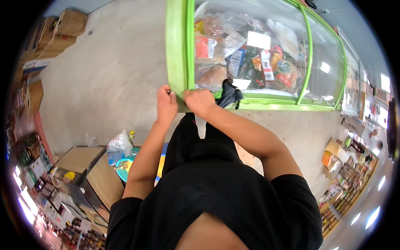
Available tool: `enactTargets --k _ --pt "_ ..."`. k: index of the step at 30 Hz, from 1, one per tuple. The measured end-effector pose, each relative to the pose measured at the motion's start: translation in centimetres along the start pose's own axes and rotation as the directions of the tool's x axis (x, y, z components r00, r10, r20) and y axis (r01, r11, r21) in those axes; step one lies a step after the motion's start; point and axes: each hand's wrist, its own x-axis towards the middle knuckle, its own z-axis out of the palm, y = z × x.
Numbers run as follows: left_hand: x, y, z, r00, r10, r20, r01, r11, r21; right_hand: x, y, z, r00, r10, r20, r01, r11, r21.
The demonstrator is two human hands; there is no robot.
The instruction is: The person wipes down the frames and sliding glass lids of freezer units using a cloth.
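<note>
A chest freezer with a light-green frame (178,43) stands before me, its near left corner between my hands. My left hand (167,104) is curled against the outer side of that corner, with a small dark spot showing between thumb and fingers. Resting on the near end of the frame, my right hand (200,100) has its fingers bent under, so what they grip is hidden. A dark grey cloth or glove (230,93) lies on the rim right beside it. Under the glass lid (287,18) are several bagged frozen foods (212,75).
A wooden cabinet (104,175) stands at lower left, near a turquoise basin (121,175) and a filled plastic bag (120,147). Cardboard boxes (70,23) sit at upper left. Stocked shelves (350,193) line the right. Concrete floor (93,84) surrounds the freezer.
</note>
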Motion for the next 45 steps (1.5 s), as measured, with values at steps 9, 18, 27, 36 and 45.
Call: enactTargets --k 9,18,27,36,45 --pt "-0.7 0.5 -1.3 0.986 -0.112 0.122 0.126 0.985 -0.117 -10.8 13.8 -1.9 0.986 0.092 0.137 -0.053 0.962 -0.267" --pt "0.1 0.1 -0.2 0.993 -0.013 0.116 0.01 1.0 0.028 -14.7 18.8 -0.2 0.994 0.001 -0.11 -0.003 1.0 -0.021" --pt "0.5 3.2 1.4 0.999 -0.034 -0.036 0.041 0.973 0.227 -12.5 18.1 -1.6 0.973 -0.203 -0.112 0.191 0.975 -0.113" --pt "-1.8 14.5 13.8 0.931 0.359 -0.069 -0.327 0.902 0.282 -25.4 36.7 -3.7 0.968 -0.24 -0.077 0.198 0.913 -0.357" --pt "-3.9 22.2 22.9 0.894 0.443 0.072 -0.448 0.87 0.205 -23.6 37.7 -6.0 0.883 -0.287 0.371 0.429 0.814 -0.391"
